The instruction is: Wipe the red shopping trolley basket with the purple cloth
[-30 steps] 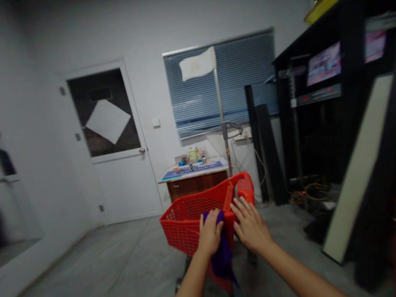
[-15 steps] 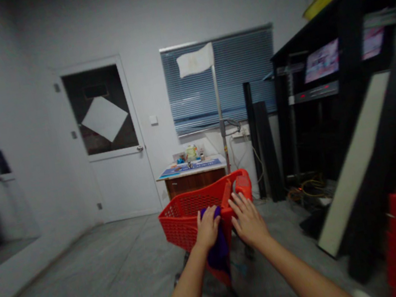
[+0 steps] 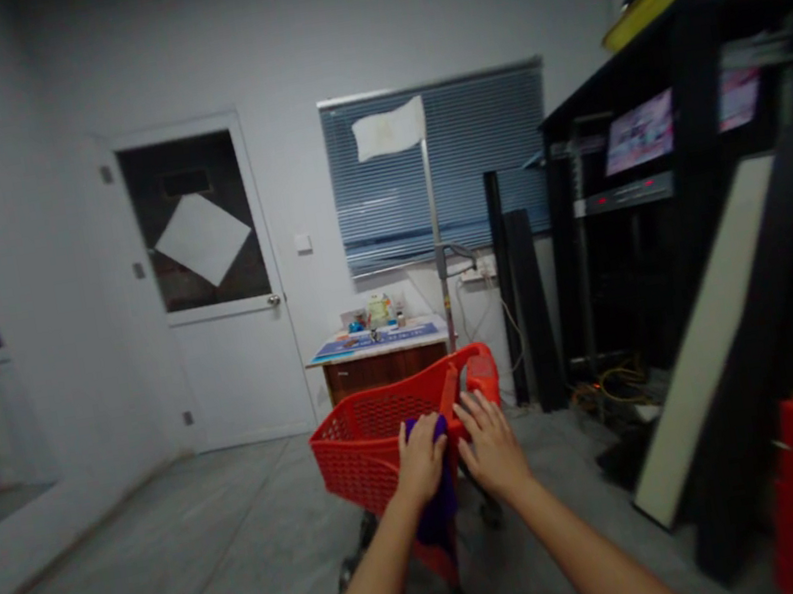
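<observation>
Shopping cart [image 3: 357, 474], red with a lattice-sided basket, stands on a grey concrete floor [image 3: 206, 572] just below the centre of the head view, directly in front of the wearer. Two bare forearms reach forward to its near side. The left hand [image 3: 421, 460] lies palm down over a purple cloth [image 3: 441, 507], which drapes over the near side of the cart and hangs down beneath the wrist. The fingers bend over the cloth, but whether they grip it cannot be told. Just to its right, the right hand [image 3: 491, 445] is unclenched and holds nothing, its fingers spread at the raised red end of the cart; whether they touch the plastic is unclear.

Beyond the cart, a desk [image 3: 388, 370] with a brown front stands against the far wall, small items on its top. A white flag [image 3: 388, 132] hangs from an upright pole [image 3: 431, 192] before a window with lowered blue-grey blinds [image 3: 486, 155]. To the left is a white door [image 3: 243, 378] with a dark pane. On the right, a pale board [image 3: 707, 336] leans near a black rack [image 3: 689, 55] holding lit screens [image 3: 639, 133].
</observation>
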Demonstrator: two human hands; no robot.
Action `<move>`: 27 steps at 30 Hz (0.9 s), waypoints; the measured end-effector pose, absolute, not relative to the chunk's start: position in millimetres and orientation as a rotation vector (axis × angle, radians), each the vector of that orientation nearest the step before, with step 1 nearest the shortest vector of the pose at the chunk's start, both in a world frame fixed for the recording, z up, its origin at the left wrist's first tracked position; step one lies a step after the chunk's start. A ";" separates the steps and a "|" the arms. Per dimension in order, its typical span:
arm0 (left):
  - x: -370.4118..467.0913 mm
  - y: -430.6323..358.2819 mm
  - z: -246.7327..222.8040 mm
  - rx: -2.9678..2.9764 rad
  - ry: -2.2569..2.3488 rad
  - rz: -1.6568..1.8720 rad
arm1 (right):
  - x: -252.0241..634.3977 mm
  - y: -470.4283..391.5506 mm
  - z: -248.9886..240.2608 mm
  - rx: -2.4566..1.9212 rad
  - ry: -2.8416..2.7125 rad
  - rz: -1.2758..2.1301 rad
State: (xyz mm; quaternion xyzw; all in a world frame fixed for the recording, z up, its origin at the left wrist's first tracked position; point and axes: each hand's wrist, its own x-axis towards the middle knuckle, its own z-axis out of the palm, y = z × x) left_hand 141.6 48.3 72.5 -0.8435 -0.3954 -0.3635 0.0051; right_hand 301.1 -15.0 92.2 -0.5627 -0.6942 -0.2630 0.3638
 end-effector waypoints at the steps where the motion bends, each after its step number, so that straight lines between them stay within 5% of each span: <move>1: 142.5 46.4 73.3 -2.662 -1.192 -1.139 | 299.1 -15.3 92.0 -1.452 -1.782 -0.671; 27: 109.2 45.3 75.5 -2.650 -1.298 -1.113 | 293.3 -7.7 85.3 -1.381 -1.691 -0.505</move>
